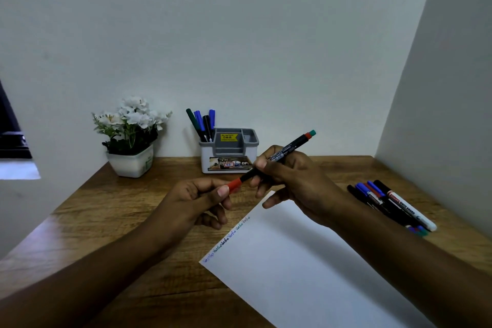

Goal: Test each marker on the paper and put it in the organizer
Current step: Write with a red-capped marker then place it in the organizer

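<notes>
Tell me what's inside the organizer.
Four capped markers, one green, two blue, one black, stand in the left compartment of the organizer. The other compartments look empty from here; their floors are hidden by the walls.

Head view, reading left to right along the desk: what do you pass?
Potted white flowers → organizer with markers in it → red-capped marker held in left hand and right hand → loose markers.
</notes>
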The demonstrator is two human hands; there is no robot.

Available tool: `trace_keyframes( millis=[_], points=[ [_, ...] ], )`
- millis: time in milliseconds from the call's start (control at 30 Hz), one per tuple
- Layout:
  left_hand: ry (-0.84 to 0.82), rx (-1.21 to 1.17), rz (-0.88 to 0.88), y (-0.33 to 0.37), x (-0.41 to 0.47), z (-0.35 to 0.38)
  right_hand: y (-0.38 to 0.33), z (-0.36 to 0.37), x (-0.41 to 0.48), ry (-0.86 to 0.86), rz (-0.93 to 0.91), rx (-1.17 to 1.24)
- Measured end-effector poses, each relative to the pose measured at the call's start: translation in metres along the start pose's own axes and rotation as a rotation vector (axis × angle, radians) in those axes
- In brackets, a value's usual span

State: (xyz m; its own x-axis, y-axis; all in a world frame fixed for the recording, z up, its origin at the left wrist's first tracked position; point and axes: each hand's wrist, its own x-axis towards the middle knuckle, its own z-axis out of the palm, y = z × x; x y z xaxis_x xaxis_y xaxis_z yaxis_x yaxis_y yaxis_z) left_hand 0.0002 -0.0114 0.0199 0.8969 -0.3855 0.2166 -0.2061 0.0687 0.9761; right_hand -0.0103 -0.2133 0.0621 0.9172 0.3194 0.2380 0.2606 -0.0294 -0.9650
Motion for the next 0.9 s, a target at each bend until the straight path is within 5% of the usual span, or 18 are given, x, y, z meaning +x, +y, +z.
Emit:
trace_keyframes(
  millis=[500, 900],
  points=[
    [-0.069, -0.072, -0.052, 0.007, 0.008, -0.004, 0.012, 0.010, 0.000, -0.008, -0.114, -0.034],
    [0.552, 0.120, -0.044, -0.041, 0.102, -0.038, -0.021, -0.069, 0.061, 0.314, -0.102, -0.151]
  ],
)
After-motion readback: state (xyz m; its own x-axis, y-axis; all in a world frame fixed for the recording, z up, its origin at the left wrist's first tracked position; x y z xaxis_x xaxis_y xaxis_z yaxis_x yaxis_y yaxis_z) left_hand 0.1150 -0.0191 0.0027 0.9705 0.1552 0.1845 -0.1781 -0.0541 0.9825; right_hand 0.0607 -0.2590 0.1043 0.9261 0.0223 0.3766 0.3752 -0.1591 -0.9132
